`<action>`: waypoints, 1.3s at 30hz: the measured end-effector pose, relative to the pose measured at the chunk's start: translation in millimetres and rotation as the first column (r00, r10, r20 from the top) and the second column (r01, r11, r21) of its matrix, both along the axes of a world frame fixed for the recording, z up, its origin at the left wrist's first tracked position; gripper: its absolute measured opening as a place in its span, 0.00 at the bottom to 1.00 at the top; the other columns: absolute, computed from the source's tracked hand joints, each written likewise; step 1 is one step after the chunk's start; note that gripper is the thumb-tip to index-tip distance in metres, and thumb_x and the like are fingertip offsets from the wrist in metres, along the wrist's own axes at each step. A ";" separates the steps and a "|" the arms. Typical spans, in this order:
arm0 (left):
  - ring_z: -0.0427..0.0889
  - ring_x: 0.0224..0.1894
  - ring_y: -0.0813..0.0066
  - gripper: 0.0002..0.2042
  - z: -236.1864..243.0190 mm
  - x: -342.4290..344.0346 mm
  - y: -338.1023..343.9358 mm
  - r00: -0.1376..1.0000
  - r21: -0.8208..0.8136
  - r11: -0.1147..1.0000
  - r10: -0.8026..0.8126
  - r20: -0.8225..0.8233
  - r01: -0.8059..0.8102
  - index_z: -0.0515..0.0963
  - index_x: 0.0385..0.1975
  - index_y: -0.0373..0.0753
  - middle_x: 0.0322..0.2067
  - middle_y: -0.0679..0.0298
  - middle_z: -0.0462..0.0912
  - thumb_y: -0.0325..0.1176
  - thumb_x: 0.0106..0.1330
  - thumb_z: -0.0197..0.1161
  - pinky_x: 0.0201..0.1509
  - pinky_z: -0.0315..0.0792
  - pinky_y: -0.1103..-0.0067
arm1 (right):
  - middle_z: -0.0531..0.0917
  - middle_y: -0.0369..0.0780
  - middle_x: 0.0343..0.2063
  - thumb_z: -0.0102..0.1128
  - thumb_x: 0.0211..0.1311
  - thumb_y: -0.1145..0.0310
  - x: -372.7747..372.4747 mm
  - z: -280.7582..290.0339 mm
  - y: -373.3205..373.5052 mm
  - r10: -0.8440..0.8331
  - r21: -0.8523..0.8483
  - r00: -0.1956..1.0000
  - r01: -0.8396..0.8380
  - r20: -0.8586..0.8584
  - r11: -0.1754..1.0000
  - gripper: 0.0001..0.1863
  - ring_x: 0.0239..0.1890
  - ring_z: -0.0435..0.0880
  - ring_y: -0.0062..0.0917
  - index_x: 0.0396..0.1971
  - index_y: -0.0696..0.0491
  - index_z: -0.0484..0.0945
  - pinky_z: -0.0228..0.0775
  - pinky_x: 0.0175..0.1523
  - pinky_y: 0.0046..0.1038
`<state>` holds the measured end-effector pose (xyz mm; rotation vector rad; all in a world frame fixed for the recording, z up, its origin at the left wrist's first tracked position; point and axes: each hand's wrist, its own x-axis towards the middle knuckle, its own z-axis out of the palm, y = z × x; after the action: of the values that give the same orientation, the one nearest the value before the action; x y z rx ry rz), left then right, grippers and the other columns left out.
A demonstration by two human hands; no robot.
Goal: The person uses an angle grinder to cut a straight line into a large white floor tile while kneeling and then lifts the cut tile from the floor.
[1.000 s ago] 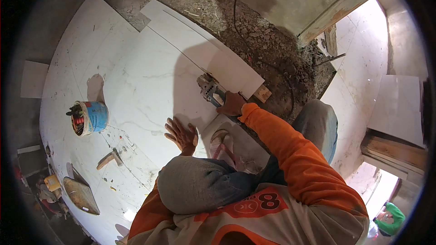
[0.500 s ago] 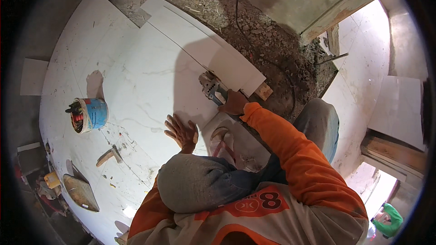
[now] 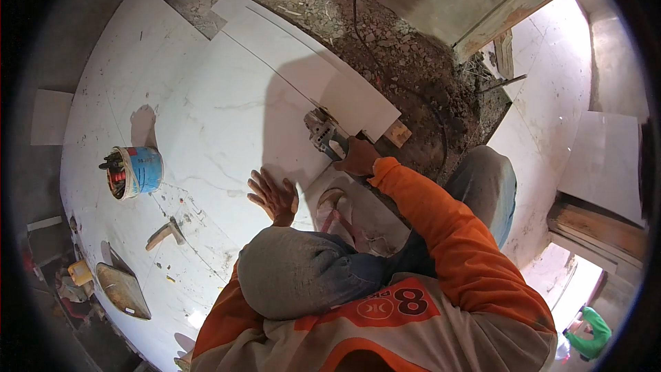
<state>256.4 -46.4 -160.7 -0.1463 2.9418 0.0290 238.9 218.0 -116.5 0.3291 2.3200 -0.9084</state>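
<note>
A large white marbled tile (image 3: 227,107) lies flat in front of me, crossed by a dark straight line that runs to the grinder's head. My right hand (image 3: 357,157) is wrapped round the body of an angle grinder (image 3: 322,129), its head resting at or just over that line. The disc is mostly hidden by the tool. To the left, my left hand (image 3: 275,196) presses flat on the tile with fingers spread and nothing in them. A wooden block (image 3: 397,133) shows under the tile's right corner. My foot (image 3: 337,217) is close beside the tile's near edge.
A blue and white bucket of tools (image 3: 142,171) stands on the left, near a hammer (image 3: 166,234) and a dirty tray (image 3: 122,291). A black cable (image 3: 358,10) crosses rubble (image 3: 392,55) beyond the tile. At lower right is another person's green sleeve (image 3: 592,334).
The grinder and my right hand have shifted very slightly to the right along the line. My left hand stays flat in about the same place.
</note>
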 end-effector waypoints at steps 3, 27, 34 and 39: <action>0.35 0.73 0.47 0.37 0.2 0.3 0.9 1.000 0.009 1.000 -0.005 -0.007 0.005 0.45 0.71 0.37 0.72 0.51 0.40 0.50 0.65 0.45 0.71 0.31 0.48 | 0.79 0.58 0.43 0.69 0.38 0.45 6.8 -10.3 2.8 -0.011 -0.012 0.997 0.010 -0.072 1.000 0.46 0.47 0.81 0.47 0.49 0.70 0.68 0.74 0.52 0.39; 0.36 0.73 0.48 0.38 -1.8 1.0 1.9 1.000 -0.021 1.000 0.008 -0.004 -0.008 0.45 0.71 0.38 0.72 0.52 0.41 0.51 0.66 0.45 0.71 0.32 0.48 | 0.78 0.57 0.45 0.69 0.41 0.47 13.3 0.8 6.9 -0.025 -0.016 1.000 0.025 -0.005 1.000 0.44 0.49 0.79 0.46 0.50 0.68 0.67 0.70 0.56 0.37; 0.35 0.74 0.48 0.37 -0.5 1.3 0.6 1.000 0.015 1.000 0.016 -0.021 -0.016 0.46 0.71 0.37 0.72 0.52 0.41 0.50 0.66 0.46 0.72 0.31 0.48 | 0.79 0.56 0.44 0.70 0.41 0.48 18.4 -2.7 7.5 -0.021 -0.029 1.000 0.021 -0.009 0.999 0.44 0.47 0.80 0.47 0.50 0.68 0.67 0.73 0.52 0.39; 0.35 0.74 0.48 0.37 1.4 1.0 1.3 1.000 0.032 0.999 0.019 -0.013 -0.019 0.46 0.71 0.37 0.72 0.52 0.41 0.50 0.66 0.45 0.72 0.31 0.48 | 0.79 0.57 0.44 0.71 0.40 0.48 20.7 -0.8 7.9 -0.012 -0.014 1.000 0.012 -0.018 1.000 0.45 0.48 0.80 0.47 0.51 0.68 0.66 0.73 0.53 0.39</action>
<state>257.4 -45.1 -159.3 -0.1695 2.9513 0.0801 259.5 225.9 -117.3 0.3309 2.3289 -0.9369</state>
